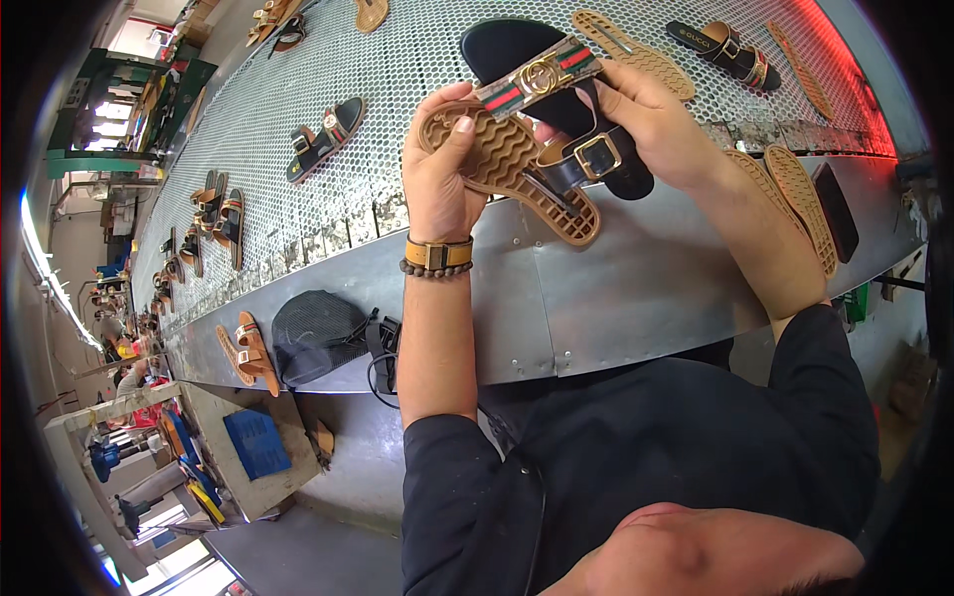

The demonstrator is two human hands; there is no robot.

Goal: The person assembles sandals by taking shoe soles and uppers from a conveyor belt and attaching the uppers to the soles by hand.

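My left hand (435,189) grips a tan rubber sole (507,159), its thumb pressed on the wavy tread that faces up. In my right hand (661,129) is a black slide sandal (509,48). Its wide front strap has green and red stripes and a gold emblem, and its black strap carries a gold buckle. Sandal and sole are held close together above the metal ledge, with the sole's lower end below the buckle strap. I cannot tell whether they touch along their length. Fingers of both hands are partly hidden behind them.
A mesh conveyor belt (417,60) carries several sandals and loose soles. On the metal ledge (527,308) lie a black mesh item (316,333), a brown sandal (256,350), tan soles (803,204) and a dark flat slab (835,214). Red light glows at the far right.
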